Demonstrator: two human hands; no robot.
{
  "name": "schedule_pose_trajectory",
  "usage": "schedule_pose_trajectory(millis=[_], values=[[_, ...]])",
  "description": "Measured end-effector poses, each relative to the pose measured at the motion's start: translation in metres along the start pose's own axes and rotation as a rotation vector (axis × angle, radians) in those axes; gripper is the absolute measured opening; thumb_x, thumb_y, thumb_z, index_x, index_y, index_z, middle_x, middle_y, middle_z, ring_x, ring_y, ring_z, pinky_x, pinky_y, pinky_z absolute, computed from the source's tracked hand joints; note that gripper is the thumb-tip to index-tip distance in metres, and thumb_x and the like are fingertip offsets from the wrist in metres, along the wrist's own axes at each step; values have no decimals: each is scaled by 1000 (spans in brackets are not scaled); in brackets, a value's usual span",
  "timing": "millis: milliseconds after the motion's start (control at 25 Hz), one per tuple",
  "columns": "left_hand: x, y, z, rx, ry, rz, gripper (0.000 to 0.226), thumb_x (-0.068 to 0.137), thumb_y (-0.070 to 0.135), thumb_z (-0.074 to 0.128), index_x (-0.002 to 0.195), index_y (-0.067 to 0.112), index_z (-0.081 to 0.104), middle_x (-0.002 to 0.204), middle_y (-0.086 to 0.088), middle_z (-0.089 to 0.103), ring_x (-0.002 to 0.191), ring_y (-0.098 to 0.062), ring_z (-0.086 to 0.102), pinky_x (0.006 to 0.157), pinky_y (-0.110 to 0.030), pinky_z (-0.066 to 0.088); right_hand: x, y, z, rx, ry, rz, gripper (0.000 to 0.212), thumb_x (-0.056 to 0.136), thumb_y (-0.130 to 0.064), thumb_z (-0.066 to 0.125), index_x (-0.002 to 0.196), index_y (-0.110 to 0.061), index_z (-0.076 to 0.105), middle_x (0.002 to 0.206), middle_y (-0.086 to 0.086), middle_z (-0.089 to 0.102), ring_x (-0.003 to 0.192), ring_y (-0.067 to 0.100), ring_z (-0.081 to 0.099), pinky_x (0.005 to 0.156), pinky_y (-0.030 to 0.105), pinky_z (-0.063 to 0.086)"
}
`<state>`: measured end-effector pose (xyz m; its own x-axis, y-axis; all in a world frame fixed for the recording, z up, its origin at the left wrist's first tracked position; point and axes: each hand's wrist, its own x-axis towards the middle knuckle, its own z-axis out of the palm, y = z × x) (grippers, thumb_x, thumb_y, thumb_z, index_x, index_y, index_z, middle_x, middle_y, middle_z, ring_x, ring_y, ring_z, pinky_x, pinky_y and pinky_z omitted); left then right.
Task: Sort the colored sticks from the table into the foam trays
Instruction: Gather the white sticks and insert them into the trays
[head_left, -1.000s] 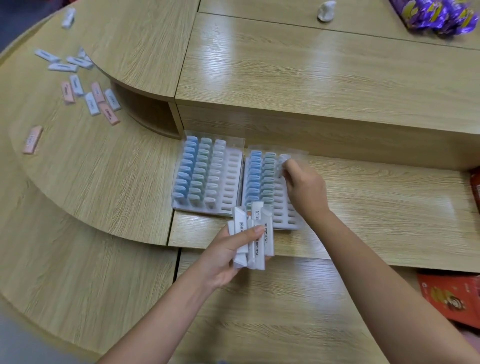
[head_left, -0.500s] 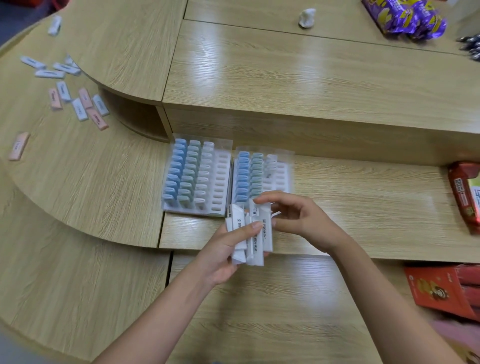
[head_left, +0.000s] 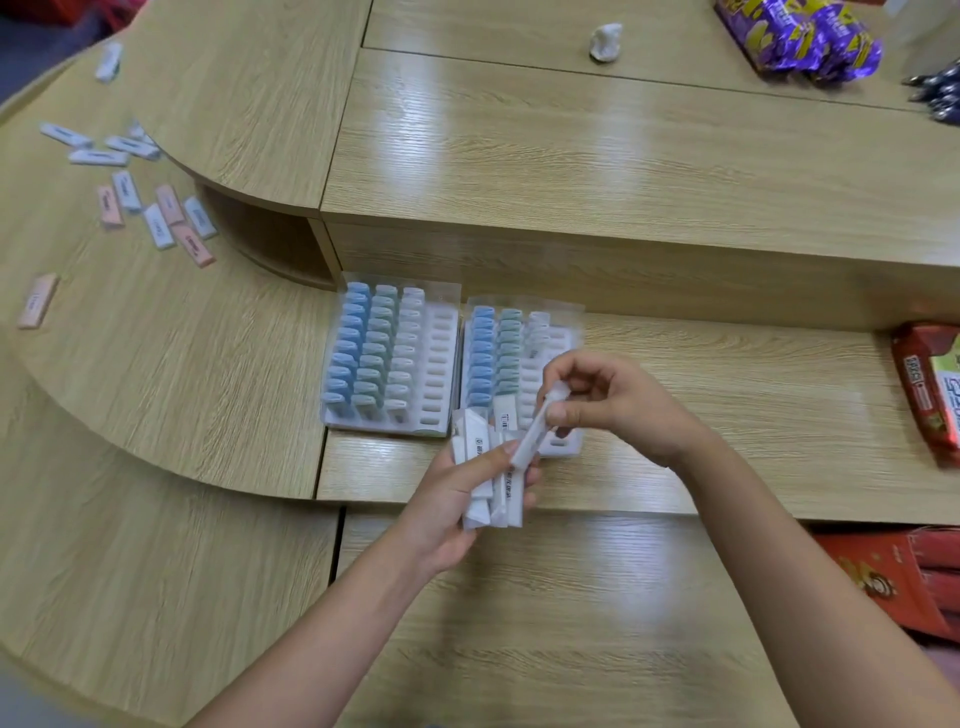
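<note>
At desk (head_left: 727, 374) centre: left tray (head_left: 440, 364) three columns full, right tray (head_left: 565, 340) two and a bit. Left hand (head_left: 447, 504) grips a white bundle (head_left: 474, 441); right hand (head_left: 623, 405) pinches one stick (head_left: 530, 441). Loose sticks (head_left: 156, 208) at 10 o'clock unsorted.

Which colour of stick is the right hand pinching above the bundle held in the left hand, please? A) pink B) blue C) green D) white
D: the right hand pinches a single white stick, angled over the bundle of white sticks that the left hand grips.
</note>
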<state>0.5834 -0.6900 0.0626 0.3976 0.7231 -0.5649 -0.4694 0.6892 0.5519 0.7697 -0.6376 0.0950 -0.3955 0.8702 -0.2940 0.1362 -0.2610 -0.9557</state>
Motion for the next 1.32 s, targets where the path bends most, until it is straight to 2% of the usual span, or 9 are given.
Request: schedule_pose_trajectory(millis=[120, 280, 400, 520, 640, 840, 1120, 1240, 1320], values=[[0, -1, -5, 16, 33, -11, 29, 73, 10, 67, 101, 4, 62, 83, -13, 69, 72, -18, 67, 62, -32, 59, 12, -12, -14, -99, 266, -76, 16, 74, -1, 71, 86, -9, 63, 70, 3, 66, 64, 15, 63, 60, 26, 54], [-5, -5, -8, 32, 53, -23, 29, 77, 10, 67, 104, 4, 61, 86, -14, 68, 75, -19, 67, 65, -34, 59, 39, 3, -23, -566, 509, -127, 7, 85, -7, 66, 89, -13, 68, 74, 0, 65, 64, 12, 62, 68, 30, 55], [-8, -7, -10, 37, 50, -32, 32, 78, 9, 67, 108, 4, 58, 89, -15, 68, 77, -20, 67, 68, -36, 59, 55, 27, -17, -859, 516, -257, 4, 86, -6, 64, 88, -7, 67, 72, 1, 65, 67, 18, 61, 65, 34, 52], [-9, -7, -12, 49, 54, -36, 32, 79, 8, 67, 110, 5, 58, 90, -15, 69, 80, -21, 67, 68, -36, 58, 64, 49, -11, -985, 580, -388, 2, 84, -3, 64, 85, -4, 66, 77, 7, 64, 69, 19, 58, 60, 25, 41], [-10, -7, -14, 49, 50, -28, 27, 82, 6, 65, 107, 5, 58, 89, -15, 68, 80, -21, 67, 68, -35, 58, 63, 61, -4, -1003, 645, -447, 4, 85, -5, 63, 86, -3, 67, 79, 8, 60, 65, 16, 52, 57, 22, 36], [-10, -5, -14, 46, 40, -23, 26, 79, 7, 67, 105, 6, 59, 89, -15, 68, 79, -21, 67, 68, -35, 58, 60, 60, -4, -1020, 575, -480, 21, 90, -16, 50, 86, -3, 67, 79, 6, 61, 62, 23, 56, 49, 25, 42], [-9, -4, -14, 32, 36, -27, 32, 76, 10, 69, 107, 6, 59, 89, -14, 69, 81, -22, 67, 70, -37, 58, 54, 57, -10, -1100, 476, -483, 12, 86, -7, 58, 88, -3, 69, 79, 8, 64, 63, 27, 59, 46, 33, 49], [-11, -5, -15, 34, 40, -31, 31, 78, 9, 69, 107, 6, 59, 89, -15, 69, 81, -22, 67, 70, -37, 58, 57, 56, -7, -1113, 508, -482, 12, 84, -5, 61, 95, -2, 65, 74, 9, 63, 60, 25, 57, 48, 29, 46], [-12, -5, -14, 42, 41, -29, 30, 80, 8, 67, 108, 5, 58, 89, -15, 69, 81, -22, 67, 70, -36, 59, 58, 58, -6, -1100, 540, -462, 7, 84, -2, 63, 90, -2, 62, 71, 8, 60, 58, 25, 55, 48, 28, 42]])
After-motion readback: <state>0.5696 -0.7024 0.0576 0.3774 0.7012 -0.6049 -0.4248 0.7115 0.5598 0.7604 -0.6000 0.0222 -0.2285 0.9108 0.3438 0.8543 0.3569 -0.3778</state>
